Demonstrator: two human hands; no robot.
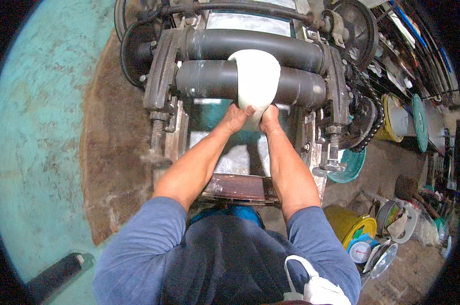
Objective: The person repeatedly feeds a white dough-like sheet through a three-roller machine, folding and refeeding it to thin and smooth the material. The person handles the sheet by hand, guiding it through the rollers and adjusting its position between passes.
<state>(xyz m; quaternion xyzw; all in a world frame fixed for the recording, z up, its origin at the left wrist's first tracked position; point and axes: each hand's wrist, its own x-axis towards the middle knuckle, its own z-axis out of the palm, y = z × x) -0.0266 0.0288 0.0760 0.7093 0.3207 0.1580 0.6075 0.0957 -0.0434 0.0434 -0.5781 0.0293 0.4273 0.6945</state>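
Observation:
A thick, smooth white sheet [259, 79] of pliable material drapes over the front dark roller [207, 80] of a two-roller machine. Its upper end reaches the gap beside the rear roller [215, 44]. My left hand [236, 118] grips the sheet's lower left side, its thumb lying on the white surface. On the opposite edge, my right hand [269, 117] is closed round the material, fingers mostly hidden beneath. Both arms stretch forward, and the hands are close together just below the front roller. Whether the sheet continues under the roller cannot be seen.
Metal side frames [161, 71] with threaded bolts flank the rollers. A drive chain [377, 114] and a large wheel [359, 30] are at right. A wooden crossbar [240, 187] lies near my body. Yellow bucket [344, 223], dial scale [360, 250] and green basin [348, 166] stand on the right-hand floor.

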